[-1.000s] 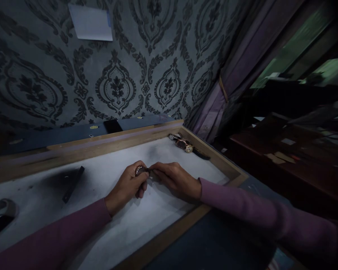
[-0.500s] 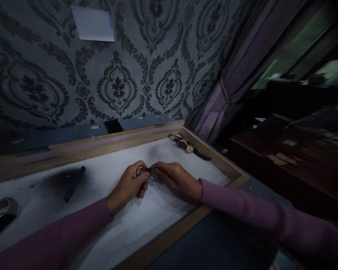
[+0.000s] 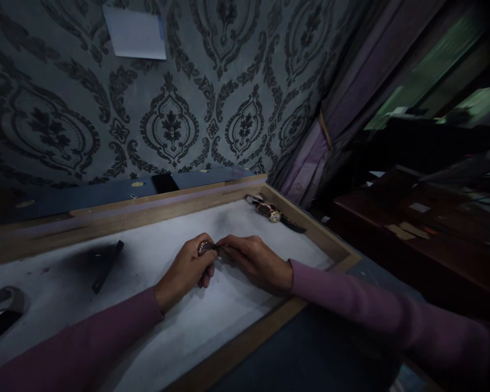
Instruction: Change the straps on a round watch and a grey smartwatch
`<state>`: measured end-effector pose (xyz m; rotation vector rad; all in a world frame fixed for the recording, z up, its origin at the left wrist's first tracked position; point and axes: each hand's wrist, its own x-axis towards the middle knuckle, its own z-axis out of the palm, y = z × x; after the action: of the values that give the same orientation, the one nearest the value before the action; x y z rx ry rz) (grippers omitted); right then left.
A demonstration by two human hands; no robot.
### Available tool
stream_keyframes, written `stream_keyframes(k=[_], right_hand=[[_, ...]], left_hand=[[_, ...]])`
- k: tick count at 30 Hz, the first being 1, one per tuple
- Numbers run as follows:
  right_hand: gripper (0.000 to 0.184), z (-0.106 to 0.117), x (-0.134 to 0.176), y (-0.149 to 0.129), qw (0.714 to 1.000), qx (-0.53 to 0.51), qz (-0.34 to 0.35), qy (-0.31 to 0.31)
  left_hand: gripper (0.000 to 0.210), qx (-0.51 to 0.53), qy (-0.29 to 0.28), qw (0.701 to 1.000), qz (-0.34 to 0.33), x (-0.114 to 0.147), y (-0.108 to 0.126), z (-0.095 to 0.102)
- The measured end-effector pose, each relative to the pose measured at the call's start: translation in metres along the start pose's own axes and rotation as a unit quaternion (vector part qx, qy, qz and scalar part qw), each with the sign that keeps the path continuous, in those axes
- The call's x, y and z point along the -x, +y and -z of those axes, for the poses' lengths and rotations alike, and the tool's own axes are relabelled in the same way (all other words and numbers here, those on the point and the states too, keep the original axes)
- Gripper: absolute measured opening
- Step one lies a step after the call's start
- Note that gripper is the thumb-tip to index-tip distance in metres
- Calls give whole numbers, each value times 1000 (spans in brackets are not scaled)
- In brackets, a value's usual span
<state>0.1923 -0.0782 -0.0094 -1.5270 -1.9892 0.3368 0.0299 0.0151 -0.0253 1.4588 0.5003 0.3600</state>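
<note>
My left hand (image 3: 188, 265) is closed around a wristwatch (image 3: 204, 248) with a round case and a sparkling rim. My right hand (image 3: 256, 261) meets it from the right, its thumb and fingers pinched together at the side of the watch. Something thin and dark seems to lie between those fingertips, too small to name. Both hands are over the white surface (image 3: 163, 348) inside a wooden frame. Several watches (image 3: 269, 211), some with dark straps, lie in the far right corner of that surface.
A wooden rim (image 3: 310, 218) edges the white surface. On the left lie a dark flat bar (image 3: 108, 267) and a grey-and-black curved object (image 3: 4, 313). A black phone-like slab (image 3: 165, 183) rests on the blue ledge behind. To the right stands a dark red table (image 3: 445, 239) with papers.
Hardly anything differs. The fingertips of my right hand have shifted very slightly at the watch, while my left hand keeps its hold.
</note>
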Motion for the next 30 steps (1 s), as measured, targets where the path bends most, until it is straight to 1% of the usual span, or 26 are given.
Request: stream_keyframes(k=[8, 30], right_hand=[[25, -1, 0, 2, 1000, -8, -1, 8], [24, -2, 0, 1, 1000, -27, -2, 2]], left_hand=[[10, 4, 2, 1000, 6, 0, 0, 0], [10, -5, 2, 1000, 4, 0, -1, 0]])
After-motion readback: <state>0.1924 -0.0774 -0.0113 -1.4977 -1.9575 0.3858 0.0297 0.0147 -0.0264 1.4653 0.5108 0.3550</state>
